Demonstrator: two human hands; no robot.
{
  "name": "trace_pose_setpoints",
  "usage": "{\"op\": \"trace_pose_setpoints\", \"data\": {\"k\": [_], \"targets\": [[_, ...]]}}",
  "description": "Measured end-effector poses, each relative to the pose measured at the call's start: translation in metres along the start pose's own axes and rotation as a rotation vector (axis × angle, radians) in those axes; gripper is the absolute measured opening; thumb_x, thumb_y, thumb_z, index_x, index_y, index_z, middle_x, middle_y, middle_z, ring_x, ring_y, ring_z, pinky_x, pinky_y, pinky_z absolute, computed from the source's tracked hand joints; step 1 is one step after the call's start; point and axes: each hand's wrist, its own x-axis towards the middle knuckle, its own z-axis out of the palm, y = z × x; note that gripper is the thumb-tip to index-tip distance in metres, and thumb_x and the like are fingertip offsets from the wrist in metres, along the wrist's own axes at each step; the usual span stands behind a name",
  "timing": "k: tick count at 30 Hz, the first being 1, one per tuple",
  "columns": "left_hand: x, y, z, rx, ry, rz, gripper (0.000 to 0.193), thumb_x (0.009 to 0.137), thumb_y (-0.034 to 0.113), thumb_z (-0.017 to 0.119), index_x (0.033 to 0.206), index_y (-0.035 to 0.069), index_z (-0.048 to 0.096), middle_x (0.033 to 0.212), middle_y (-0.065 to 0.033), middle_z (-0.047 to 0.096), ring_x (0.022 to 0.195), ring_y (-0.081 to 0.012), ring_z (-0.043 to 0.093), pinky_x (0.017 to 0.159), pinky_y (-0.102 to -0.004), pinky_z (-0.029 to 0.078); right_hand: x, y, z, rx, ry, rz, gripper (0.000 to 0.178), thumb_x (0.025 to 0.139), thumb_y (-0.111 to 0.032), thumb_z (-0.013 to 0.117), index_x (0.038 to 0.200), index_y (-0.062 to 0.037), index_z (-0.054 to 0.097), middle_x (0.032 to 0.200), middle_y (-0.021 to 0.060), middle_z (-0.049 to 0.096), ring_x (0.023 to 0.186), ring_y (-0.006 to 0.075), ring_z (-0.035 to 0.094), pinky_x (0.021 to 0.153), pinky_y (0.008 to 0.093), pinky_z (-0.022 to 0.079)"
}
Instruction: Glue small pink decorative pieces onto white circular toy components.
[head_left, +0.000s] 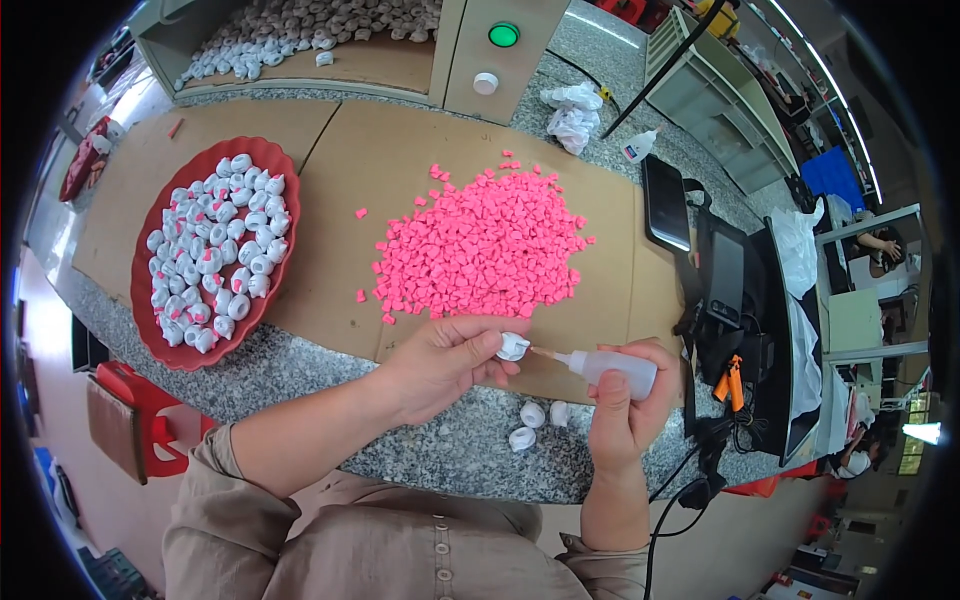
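Pinched between the thumb and fingers of my left hand [445,365] is a small white figurine piece [514,347]. My right hand [632,395] grips a translucent squeeze bottle [620,371], its thin nozzle pointing left and reaching the white piece or very close to it. Just beyond both hands lies a heap of small pink pieces [485,240] on brown cardboard. Several loose white pieces [532,414] rest on the granite top between my forearms. At the left, a red scalloped tray [283,250] holds many white pieces, some with pink parts on them.
An open cabinet [400,75] with more pieces inside stands at the back, with a green light [503,35]. Crumpled white plastic [573,115], a small white bottle [640,146] and a dark phone [666,203] sit back right. Black cables [690,490] hang off the right edge.
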Motion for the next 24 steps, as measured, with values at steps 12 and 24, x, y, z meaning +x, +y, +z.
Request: {"op": "trace_pose_setpoints", "data": {"k": [12, 24], "targets": [[0.0003, 0.0015, 0.0008, 0.023, 0.026, -0.011, 0.025, 0.087, 0.012, 0.043, 0.11, 0.003, 0.051, 0.094, -0.005, 0.055, 0.082, -0.0128, 0.053, 0.07, -0.0245, 0.045, 0.0015, 0.0011, 0.0007, 0.008, -0.012, -0.019, 0.022, 0.082, -0.014, 0.052, 0.095, -0.001, 0.039, 0.083, 0.007, 0.043, 0.055, 0.0068, 0.042, 0.049, 0.0169, 0.035], [0.001, 0.0016, 0.0006, 0.017, 0.017, -0.01, 0.027, 0.087, 0.014, 0.044, 0.11, 0.003, 0.051, 0.095, -0.0043, 0.055, 0.083, -0.0126, 0.053, 0.071, -0.0237, 0.046, -0.0011, -0.0072, -0.0019, -0.018, -0.051, -0.004, 0.024, 0.078, -0.005, 0.053, 0.097, 0.0018, 0.039, 0.083, 0.013, 0.047, 0.069, 0.0154, 0.047, 0.06, 0.0236, 0.04]]}}
